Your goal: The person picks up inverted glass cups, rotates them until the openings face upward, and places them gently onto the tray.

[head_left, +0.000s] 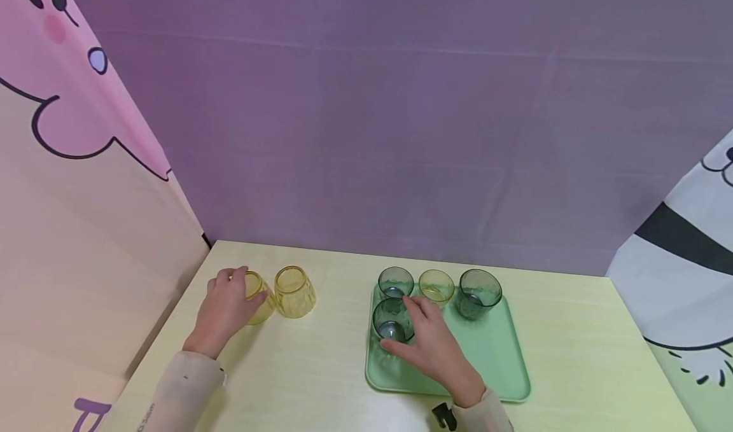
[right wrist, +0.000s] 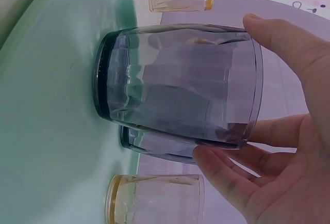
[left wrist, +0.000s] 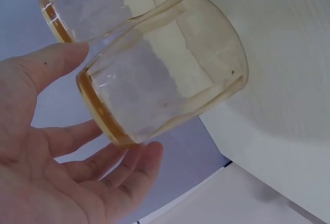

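On the left, two yellow drinking glasses stand upside down, the nearer yellow glass (left wrist: 170, 74) and the other yellow glass (head_left: 294, 292) close beside it. My left hand (head_left: 226, 305) is round the upturned base of the nearer one, thumb and fingers spread. In the left wrist view the thumb tip lies just off the base edge. My right hand (head_left: 432, 343) pinches a grey-green glass (right wrist: 175, 84) near its rim, thumb on one side and fingers on the other. That glass is upright, its base at the green tray (head_left: 487, 362), at the tray's left side.
Along the tray's back edge stand another grey-green glass (head_left: 395, 284), an upright yellow glass (head_left: 436, 287) and a larger dark green glass (head_left: 480, 295). The pale wooden table (head_left: 321, 368) ends behind them at a purple curtain (head_left: 366, 133). Printed cloth hangs at both sides.
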The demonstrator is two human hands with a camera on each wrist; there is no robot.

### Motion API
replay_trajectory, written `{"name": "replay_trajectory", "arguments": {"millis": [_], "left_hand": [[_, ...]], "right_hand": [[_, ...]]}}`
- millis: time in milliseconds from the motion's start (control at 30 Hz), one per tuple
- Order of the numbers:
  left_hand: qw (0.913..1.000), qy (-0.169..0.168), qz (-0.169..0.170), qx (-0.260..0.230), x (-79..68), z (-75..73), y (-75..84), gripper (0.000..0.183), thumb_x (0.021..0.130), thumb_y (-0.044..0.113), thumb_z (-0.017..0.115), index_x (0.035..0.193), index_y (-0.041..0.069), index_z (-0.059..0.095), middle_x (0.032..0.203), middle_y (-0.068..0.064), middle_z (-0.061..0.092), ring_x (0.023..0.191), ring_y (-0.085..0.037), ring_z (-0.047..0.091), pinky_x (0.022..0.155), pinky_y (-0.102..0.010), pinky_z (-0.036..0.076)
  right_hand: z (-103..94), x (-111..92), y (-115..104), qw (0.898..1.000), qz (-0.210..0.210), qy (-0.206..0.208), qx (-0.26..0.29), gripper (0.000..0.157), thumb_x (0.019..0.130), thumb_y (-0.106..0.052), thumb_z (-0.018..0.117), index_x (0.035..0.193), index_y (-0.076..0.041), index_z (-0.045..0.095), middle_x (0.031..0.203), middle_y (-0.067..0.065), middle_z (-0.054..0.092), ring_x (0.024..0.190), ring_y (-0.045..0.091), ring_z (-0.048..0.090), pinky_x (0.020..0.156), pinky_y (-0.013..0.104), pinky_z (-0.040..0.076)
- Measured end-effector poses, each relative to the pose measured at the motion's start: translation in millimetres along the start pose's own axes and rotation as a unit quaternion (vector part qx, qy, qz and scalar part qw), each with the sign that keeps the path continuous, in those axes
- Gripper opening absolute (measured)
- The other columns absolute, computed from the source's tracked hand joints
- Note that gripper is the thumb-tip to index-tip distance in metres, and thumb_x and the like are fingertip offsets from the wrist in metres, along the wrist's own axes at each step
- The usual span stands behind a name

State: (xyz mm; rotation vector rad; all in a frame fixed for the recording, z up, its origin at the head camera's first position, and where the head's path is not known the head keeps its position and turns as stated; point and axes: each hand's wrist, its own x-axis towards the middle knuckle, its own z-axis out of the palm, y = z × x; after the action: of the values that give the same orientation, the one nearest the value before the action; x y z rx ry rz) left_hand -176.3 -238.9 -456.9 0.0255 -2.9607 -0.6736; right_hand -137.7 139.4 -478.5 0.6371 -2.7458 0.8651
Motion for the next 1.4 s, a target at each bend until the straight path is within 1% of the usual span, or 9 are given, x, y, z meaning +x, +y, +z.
{"name": "replay_trajectory", "arguments": {"millis": [100,333,567,667,867,967,1133,1300,1400], "left_hand": [[1.0,-0.007,-0.005,-0.002,0.2,0.1,-1.1,0.066,0.092,0.025,0.071,0.138,-0.013,0.043,0.134,-0.041,0.04,0.119,-0.061,0.039,0.085,-0.069,0.044],[0.9999,-0.012,-0.006,-0.002,0.6,-2.1,-0.1,0.065,0.092,0.024,0.071,0.137,-0.014,0.043,0.133,-0.041,0.04,0.119,-0.06,0.039,0.085,-0.069,0.044],[1.0,-0.002,0.007,0.0,-2.0,-2.6,-0.1,0.061,0.092,0.021,0.071,0.133,-0.017,0.046,0.131,-0.042,0.042,0.116,-0.062,0.041,0.088,-0.068,0.044],[0.9999,-0.003,0.013,0.005,-3.3,-5.5,2.2,0.061,0.092,0.021,0.071,0.132,-0.018,0.046,0.13,-0.042,0.043,0.114,-0.062,0.042,0.088,-0.067,0.044],[0.9996,-0.014,0.015,0.021,-10.0,-17.1,11.9,0.064,0.092,0.024,0.072,0.132,-0.019,0.046,0.129,-0.043,0.043,0.114,-0.061,0.043,0.086,-0.067,0.045],[0.9994,-0.022,0.011,0.026,-16.2,-22.8,18.1,0.066,0.092,0.027,0.072,0.133,-0.018,0.047,0.129,-0.041,0.044,0.114,-0.06,0.043,0.082,-0.068,0.047],[0.9986,-0.026,0.02,0.042,-28.8,-28.8,29.0,0.066,0.091,0.029,0.074,0.132,-0.017,0.049,0.126,-0.038,0.049,0.111,-0.057,0.047,0.075,-0.067,0.05],[0.9976,-0.03,0.03,0.055,-38.6,-34.3,41.6,0.066,0.089,0.031,0.075,0.13,-0.015,0.052,0.123,-0.036,0.052,0.107,-0.055,0.051,0.069,-0.066,0.051],[0.9975,-0.033,0.037,0.049,-44.4,-37.7,50.2,0.066,0.089,0.033,0.076,0.131,-0.013,0.053,0.124,-0.033,0.054,0.107,-0.052,0.053,0.068,-0.065,0.052]], "right_hand": [[0.2,-0.1,0.0,1.0,0.001,-0.001,0.003,0.088,0.08,-0.045,0.084,0.139,0.011,0.049,0.129,0.016,0.051,0.117,0.03,0.05,0.095,0.044,0.049],[-1.0,-0.5,-0.6,1.0,0.009,-0.012,0.009,0.09,0.081,-0.045,0.083,0.142,0.01,0.047,0.133,0.016,0.05,0.121,0.032,0.049,0.098,0.045,0.048],[-2.9,-1.4,-0.5,1.0,0.015,-0.024,0.012,0.09,0.083,-0.047,0.081,0.145,0.008,0.044,0.138,0.017,0.047,0.126,0.033,0.046,0.1,0.046,0.047],[-4.7,-1.6,-0.3,1.0,0.011,-0.019,0.008,0.09,0.083,-0.047,0.081,0.144,0.007,0.045,0.139,0.019,0.047,0.127,0.034,0.046,0.101,0.047,0.047],[-7.6,-1.7,0.5,1.0,-0.008,0.003,-0.004,0.087,0.082,-0.048,0.081,0.142,0.005,0.048,0.138,0.018,0.048,0.127,0.033,0.046,0.101,0.046,0.047],[-8.4,-1.7,1.0,0.999,-0.023,0.019,-0.014,0.086,0.082,-0.048,0.081,0.14,0.005,0.049,0.136,0.017,0.05,0.125,0.033,0.048,0.1,0.046,0.047],[-10.2,-3.0,1.1,0.998,-0.044,0.041,-0.024,0.084,0.082,-0.045,0.082,0.138,0.007,0.051,0.133,0.019,0.052,0.122,0.034,0.05,0.1,0.047,0.048],[-12.8,-5.5,-1.4,0.997,-0.048,0.052,-0.022,0.081,0.082,-0.041,0.083,0.139,0.007,0.051,0.132,0.019,0.052,0.123,0.034,0.05,0.1,0.047,0.047],[-14.5,-7.5,-3.3,0.997,-0.049,0.056,-0.017,0.08,0.081,-0.04,0.083,0.139,0.006,0.051,0.133,0.018,0.052,0.123,0.033,0.05,0.101,0.047,0.047]]}}
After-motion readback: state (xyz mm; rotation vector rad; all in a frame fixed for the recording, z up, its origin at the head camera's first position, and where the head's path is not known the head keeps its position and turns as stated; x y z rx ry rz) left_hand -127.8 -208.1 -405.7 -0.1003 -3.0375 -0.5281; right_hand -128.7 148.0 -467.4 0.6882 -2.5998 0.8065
